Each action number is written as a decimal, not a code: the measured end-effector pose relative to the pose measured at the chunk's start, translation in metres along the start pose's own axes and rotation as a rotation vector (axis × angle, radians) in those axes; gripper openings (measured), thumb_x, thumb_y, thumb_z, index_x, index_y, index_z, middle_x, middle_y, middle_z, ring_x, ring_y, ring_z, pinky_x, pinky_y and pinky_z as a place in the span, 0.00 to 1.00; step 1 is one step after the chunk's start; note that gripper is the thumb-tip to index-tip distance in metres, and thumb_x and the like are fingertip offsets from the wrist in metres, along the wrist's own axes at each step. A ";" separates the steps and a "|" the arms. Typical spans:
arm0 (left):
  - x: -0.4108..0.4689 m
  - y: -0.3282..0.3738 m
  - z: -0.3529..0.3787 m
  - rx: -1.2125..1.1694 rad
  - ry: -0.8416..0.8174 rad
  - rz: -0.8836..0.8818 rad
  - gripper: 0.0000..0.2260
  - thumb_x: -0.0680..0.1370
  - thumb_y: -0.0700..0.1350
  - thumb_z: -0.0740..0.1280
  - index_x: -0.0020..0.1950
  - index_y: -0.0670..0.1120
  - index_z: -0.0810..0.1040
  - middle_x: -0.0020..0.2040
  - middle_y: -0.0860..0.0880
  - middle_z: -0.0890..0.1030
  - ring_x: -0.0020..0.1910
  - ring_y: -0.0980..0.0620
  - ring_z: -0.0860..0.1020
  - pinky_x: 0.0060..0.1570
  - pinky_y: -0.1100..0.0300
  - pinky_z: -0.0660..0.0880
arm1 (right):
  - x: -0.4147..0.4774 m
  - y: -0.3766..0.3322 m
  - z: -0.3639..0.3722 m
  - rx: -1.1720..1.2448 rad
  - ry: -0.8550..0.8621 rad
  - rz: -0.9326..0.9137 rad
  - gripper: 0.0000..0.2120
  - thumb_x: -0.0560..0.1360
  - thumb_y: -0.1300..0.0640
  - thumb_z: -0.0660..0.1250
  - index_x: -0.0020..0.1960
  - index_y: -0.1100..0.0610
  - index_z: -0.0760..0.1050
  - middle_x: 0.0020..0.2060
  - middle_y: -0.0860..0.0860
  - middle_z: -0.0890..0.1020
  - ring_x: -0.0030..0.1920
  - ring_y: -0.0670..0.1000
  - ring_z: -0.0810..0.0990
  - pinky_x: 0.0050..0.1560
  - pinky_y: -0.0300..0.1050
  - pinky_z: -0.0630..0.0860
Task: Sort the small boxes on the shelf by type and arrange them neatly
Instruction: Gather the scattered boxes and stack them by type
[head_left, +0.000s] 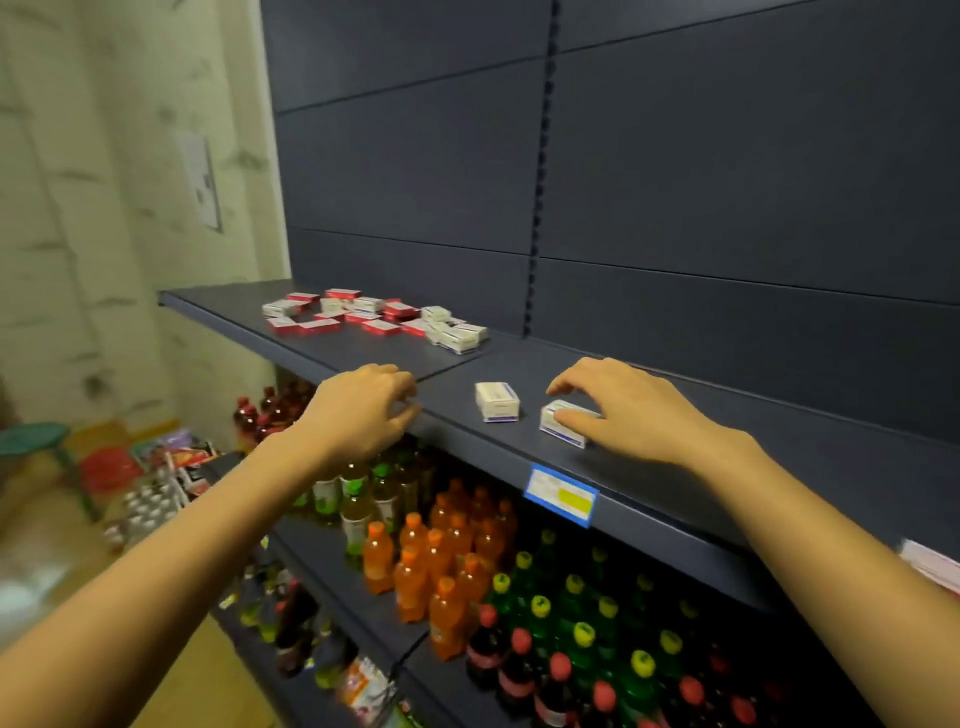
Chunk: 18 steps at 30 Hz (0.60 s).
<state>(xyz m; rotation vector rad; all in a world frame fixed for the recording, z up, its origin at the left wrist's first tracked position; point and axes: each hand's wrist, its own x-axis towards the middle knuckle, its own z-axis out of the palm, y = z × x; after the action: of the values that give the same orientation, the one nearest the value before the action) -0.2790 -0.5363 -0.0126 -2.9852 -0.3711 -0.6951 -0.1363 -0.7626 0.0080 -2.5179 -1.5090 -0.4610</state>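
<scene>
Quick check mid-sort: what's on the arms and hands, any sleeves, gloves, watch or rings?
Nothing worn shows. The left hand and right hand are ungloved, with no rings or watch visible. The left forearm and right forearm are bare up to the frame edge; no sleeve in sight.
</scene>
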 end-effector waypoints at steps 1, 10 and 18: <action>0.000 -0.014 0.000 0.014 0.000 -0.008 0.13 0.78 0.52 0.59 0.57 0.47 0.75 0.55 0.48 0.78 0.54 0.48 0.76 0.50 0.52 0.76 | 0.012 -0.008 0.003 -0.002 -0.005 -0.003 0.16 0.77 0.46 0.59 0.64 0.46 0.70 0.63 0.44 0.73 0.63 0.48 0.70 0.56 0.47 0.72; 0.010 -0.146 0.000 0.031 -0.028 0.026 0.15 0.78 0.52 0.58 0.60 0.47 0.74 0.57 0.48 0.78 0.55 0.51 0.76 0.48 0.58 0.73 | 0.117 -0.081 0.038 0.025 0.011 0.052 0.14 0.77 0.46 0.59 0.61 0.45 0.72 0.62 0.43 0.74 0.63 0.48 0.71 0.57 0.49 0.72; 0.024 -0.227 0.009 0.031 -0.040 0.044 0.15 0.78 0.53 0.58 0.59 0.47 0.74 0.57 0.48 0.78 0.55 0.50 0.75 0.47 0.59 0.72 | 0.201 -0.127 0.074 0.069 -0.019 0.088 0.14 0.77 0.46 0.60 0.61 0.47 0.72 0.60 0.44 0.77 0.59 0.47 0.74 0.49 0.44 0.70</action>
<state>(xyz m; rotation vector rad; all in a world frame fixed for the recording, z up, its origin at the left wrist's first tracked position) -0.3099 -0.3100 -0.0109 -2.9717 -0.3150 -0.6209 -0.1469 -0.5142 0.0069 -2.5298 -1.3887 -0.3669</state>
